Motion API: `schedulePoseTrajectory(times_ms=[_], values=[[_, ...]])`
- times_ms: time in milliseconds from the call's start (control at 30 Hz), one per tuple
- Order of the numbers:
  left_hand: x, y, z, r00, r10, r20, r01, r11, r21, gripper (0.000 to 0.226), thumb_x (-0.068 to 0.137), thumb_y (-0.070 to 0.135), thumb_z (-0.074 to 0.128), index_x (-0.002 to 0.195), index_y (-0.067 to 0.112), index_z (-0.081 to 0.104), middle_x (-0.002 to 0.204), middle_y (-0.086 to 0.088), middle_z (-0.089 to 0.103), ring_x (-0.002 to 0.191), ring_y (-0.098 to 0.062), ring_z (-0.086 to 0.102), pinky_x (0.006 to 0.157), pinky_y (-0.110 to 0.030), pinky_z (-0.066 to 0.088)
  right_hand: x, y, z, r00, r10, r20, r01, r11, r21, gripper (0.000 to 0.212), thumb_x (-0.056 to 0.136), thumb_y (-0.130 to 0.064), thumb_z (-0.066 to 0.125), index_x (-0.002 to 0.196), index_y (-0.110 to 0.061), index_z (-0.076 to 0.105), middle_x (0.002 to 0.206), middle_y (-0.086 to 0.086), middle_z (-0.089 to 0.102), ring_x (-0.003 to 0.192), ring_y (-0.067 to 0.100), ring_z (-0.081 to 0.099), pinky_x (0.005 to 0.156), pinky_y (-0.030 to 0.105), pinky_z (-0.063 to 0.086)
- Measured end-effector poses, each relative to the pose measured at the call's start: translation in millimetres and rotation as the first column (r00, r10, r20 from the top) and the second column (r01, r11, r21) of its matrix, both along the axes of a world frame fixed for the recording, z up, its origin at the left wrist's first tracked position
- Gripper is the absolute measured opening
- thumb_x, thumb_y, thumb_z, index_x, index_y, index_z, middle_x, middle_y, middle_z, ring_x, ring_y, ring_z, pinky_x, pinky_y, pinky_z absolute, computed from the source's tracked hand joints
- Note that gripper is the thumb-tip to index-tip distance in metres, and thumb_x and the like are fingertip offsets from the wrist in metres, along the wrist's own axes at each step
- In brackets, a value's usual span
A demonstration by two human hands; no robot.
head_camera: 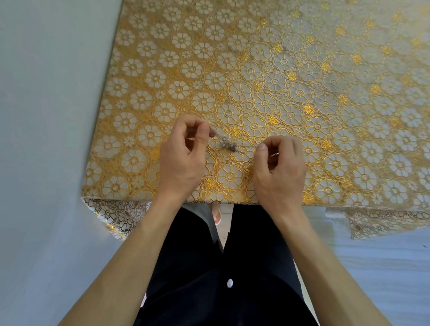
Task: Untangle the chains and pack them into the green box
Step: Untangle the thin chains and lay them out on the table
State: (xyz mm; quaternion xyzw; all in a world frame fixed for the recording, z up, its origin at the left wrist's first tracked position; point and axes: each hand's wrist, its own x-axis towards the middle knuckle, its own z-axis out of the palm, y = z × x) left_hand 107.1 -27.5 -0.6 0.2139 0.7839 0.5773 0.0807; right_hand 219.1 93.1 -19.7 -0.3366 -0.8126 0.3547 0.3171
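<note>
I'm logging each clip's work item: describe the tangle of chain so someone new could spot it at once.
Start at the gold floral tablecloth and come to its near edge, where the left hand and right hand are raised. The chain tangle lies between them, a strand running up to each hand's pinched fingertips. It is a small silvery-grey clump, the only loose item on the cloth.
</note>
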Motion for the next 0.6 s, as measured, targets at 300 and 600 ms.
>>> schedulePoseTrajectory(times_ms=[300,600], values=[[-0.4,-0.3,0.1,0.99,-0.139,0.019,0.14,0.988,-0.072,0.007,0.097,0.031,0.066,0.1,0.028,0.072,0.086,0.012,0.075,0.084,-0.009,0.072,0.07,-0.044,0.058,2.0,-0.4,2.6,0.993,0.116,-0.006,-0.116,0.993,0.012,0.019,0.089,-0.027,0.071,0.107,-0.021,0.072,0.101,-0.008,0.059,0.078,0.01,0.061,0.073,0.024,0.051],[-2.2,-0.3,-2.5,0.964,-0.263,-0.032,0.258,0.959,-0.117,0.008,0.095,0.029,0.068,0.097,0.034,0.073,0.092,0.016,0.074,0.086,-0.014,0.069,0.074,-0.038,0.056,-2.9,0.0,-0.4,0.974,0.216,0.066,-0.221,0.973,0.074,0.014,0.089,-0.038,0.072,0.099,-0.032,0.078,0.096,-0.007,0.066,0.082,0.009,0.058,0.072,0.032,0.049]])
